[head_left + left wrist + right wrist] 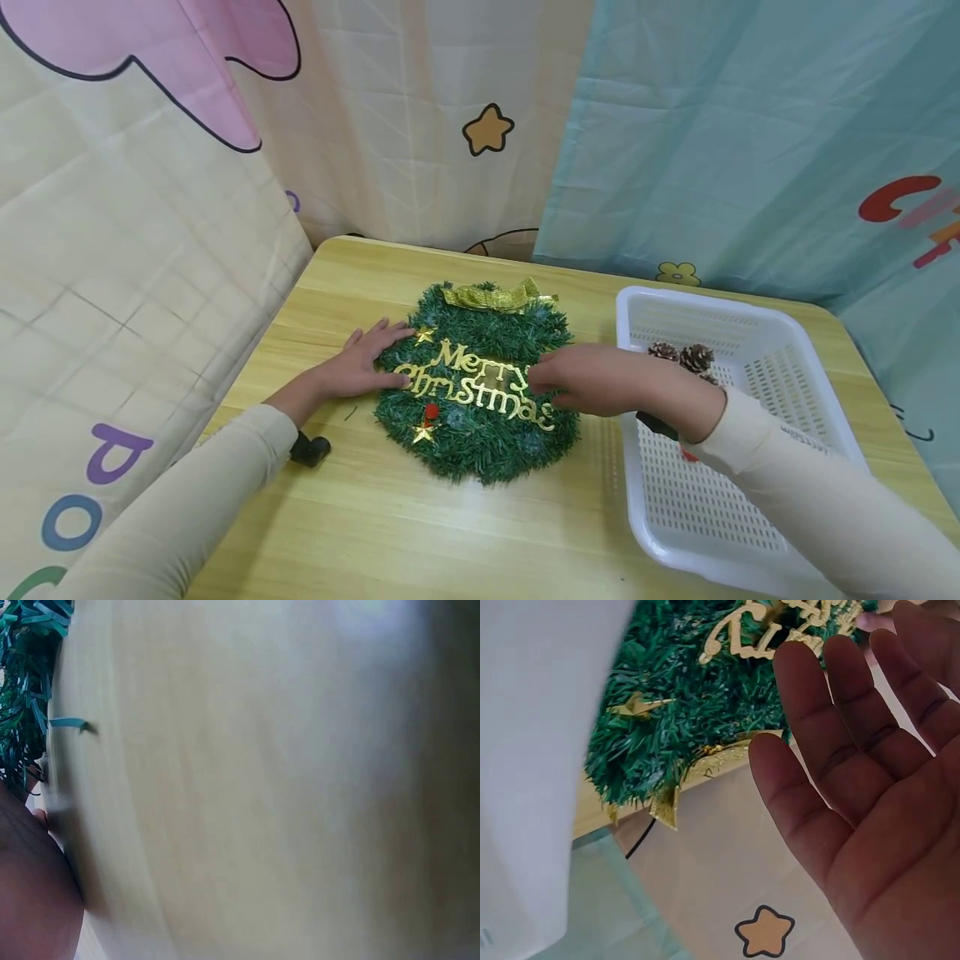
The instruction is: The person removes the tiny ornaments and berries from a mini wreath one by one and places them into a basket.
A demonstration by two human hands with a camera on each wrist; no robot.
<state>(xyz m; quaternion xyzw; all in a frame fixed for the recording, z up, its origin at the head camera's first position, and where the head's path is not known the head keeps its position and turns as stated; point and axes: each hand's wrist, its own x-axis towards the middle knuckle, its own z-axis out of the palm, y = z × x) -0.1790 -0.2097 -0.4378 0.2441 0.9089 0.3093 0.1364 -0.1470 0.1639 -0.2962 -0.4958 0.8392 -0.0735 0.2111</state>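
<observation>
A green tinsel wreath lies flat on the wooden table, with gold "Merry Christmas" lettering across its middle. Its trim includes a gold ribbon at the far edge, small gold stars and a red ball. My left hand rests at the wreath's left edge with fingers spread. Over the right end of the lettering is my right hand; the right wrist view shows its fingers extended and slightly bent, the palm holding nothing.
To the right stands a white plastic basket with pine cones and a small red item inside; my right forearm crosses over it. Printed curtains hang behind the table. A green tinsel scrap lies near my left hand.
</observation>
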